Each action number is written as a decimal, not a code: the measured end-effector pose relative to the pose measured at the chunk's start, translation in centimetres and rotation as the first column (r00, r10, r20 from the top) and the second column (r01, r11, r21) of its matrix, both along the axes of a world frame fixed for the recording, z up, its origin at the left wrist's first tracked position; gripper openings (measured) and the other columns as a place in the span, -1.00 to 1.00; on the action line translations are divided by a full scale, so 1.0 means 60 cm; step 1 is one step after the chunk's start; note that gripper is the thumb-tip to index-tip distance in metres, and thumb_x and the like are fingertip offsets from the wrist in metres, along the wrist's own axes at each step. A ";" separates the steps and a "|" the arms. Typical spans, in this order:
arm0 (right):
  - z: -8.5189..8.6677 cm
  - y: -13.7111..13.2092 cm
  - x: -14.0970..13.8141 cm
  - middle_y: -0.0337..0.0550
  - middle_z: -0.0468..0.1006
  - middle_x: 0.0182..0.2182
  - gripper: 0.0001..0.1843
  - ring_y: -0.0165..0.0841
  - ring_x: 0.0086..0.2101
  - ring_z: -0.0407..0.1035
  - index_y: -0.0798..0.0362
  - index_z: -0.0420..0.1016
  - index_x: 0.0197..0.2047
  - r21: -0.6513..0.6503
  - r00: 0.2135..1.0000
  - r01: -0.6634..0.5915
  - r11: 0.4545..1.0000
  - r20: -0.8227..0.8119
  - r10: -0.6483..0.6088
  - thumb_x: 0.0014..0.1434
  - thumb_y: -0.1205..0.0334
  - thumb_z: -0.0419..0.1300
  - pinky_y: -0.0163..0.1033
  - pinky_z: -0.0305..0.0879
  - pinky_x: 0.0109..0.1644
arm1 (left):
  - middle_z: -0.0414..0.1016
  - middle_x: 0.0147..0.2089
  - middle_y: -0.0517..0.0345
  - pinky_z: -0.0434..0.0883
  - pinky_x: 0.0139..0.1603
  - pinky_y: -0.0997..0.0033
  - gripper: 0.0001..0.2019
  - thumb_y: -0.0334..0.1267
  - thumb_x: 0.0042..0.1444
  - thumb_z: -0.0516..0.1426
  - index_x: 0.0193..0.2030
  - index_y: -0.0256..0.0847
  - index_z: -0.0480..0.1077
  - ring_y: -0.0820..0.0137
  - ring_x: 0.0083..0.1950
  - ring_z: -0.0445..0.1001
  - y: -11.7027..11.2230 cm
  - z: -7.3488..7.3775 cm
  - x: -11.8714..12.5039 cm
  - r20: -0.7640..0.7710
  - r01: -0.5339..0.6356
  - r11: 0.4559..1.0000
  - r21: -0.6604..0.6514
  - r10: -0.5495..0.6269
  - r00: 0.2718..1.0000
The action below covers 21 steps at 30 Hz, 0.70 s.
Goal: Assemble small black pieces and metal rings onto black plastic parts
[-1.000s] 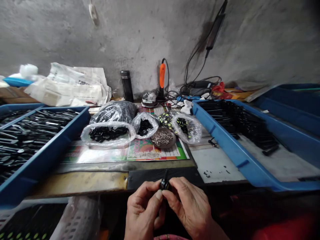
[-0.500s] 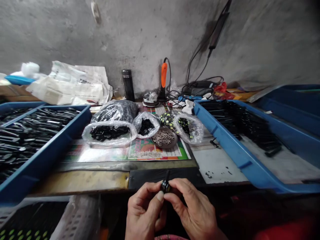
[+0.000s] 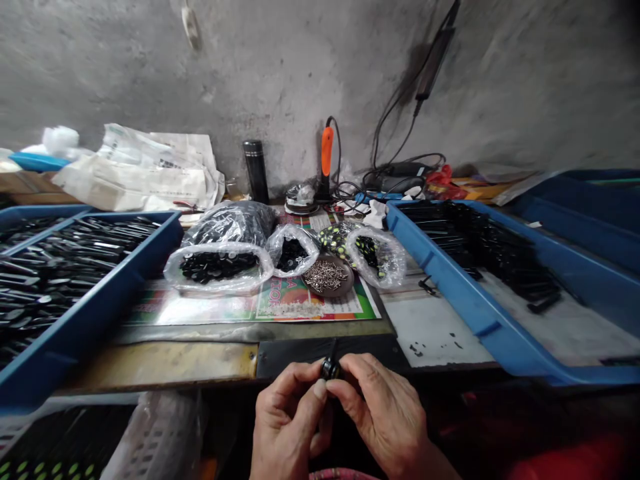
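Just off the front edge of the bench, a small black part (image 3: 330,367) with a round, shiny end and a thin stem pointing away is pinched between both hands. My left hand (image 3: 293,417) is closed on it from the left, thumb on the near side. My right hand (image 3: 383,403) grips it from the right with thumb and forefinger. The fingers cover much of the part, so its exact kind cannot be made out. Beyond the hands lie a dish of small metal screws (image 3: 327,277) and an open bag of small black pieces (image 3: 291,253).
Blue trays of long black parts stand left (image 3: 125,280) and right (image 3: 465,307). Open plastic bags of black discs (image 3: 220,265) and yellow-black pieces (image 3: 377,257) lie between. An orange-handled tool (image 3: 327,153), a black flask (image 3: 256,170) and cables are by the wall.
The hands keep their pinch on the black part, which has turned slightly: the yellowish spot on its end no longer shows. The right hand has shifted very slightly.
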State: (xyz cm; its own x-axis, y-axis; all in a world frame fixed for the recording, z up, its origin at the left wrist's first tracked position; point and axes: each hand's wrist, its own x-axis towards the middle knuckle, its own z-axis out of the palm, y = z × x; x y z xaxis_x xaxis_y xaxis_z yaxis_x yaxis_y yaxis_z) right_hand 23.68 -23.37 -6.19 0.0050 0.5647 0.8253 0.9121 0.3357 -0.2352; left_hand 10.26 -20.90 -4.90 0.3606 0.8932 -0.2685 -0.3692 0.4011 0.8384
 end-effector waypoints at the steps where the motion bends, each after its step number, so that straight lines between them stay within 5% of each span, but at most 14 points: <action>1: 0.001 0.001 -0.001 -0.21 0.48 -0.38 -0.67 -0.40 -0.41 0.45 0.14 0.35 -0.10 0.006 1.000 0.007 1.000 -0.006 -0.007 0.58 0.11 -0.09 -0.30 0.30 -0.26 | 0.21 -0.62 0.33 0.06 -0.65 0.69 -0.57 0.01 -0.09 0.41 -0.24 -0.29 0.48 0.65 -0.64 0.11 0.000 0.003 0.001 -0.003 -0.011 1.000 -0.001 0.011 1.000; 21: -0.003 0.011 -0.002 -0.21 0.45 -0.43 -0.66 -0.40 -0.45 0.42 0.15 0.35 -0.14 0.016 1.000 -0.014 1.000 -0.001 0.014 0.57 0.11 -0.07 -0.28 0.29 -0.29 | 0.24 -0.60 0.33 0.09 -0.66 0.70 -0.57 -0.01 -0.13 0.43 -0.25 -0.28 0.51 0.67 -0.64 0.11 0.003 -0.002 -0.001 0.017 -0.033 0.999 -0.026 0.034 0.999</action>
State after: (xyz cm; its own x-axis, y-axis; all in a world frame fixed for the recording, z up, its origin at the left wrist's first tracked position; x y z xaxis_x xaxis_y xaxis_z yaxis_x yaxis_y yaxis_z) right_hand 23.54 -22.74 -6.36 -0.0018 0.5515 0.8342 0.9068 0.3525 -0.2311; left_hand 10.17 -20.72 -5.03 0.3356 0.8977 -0.2856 -0.3974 0.4098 0.8211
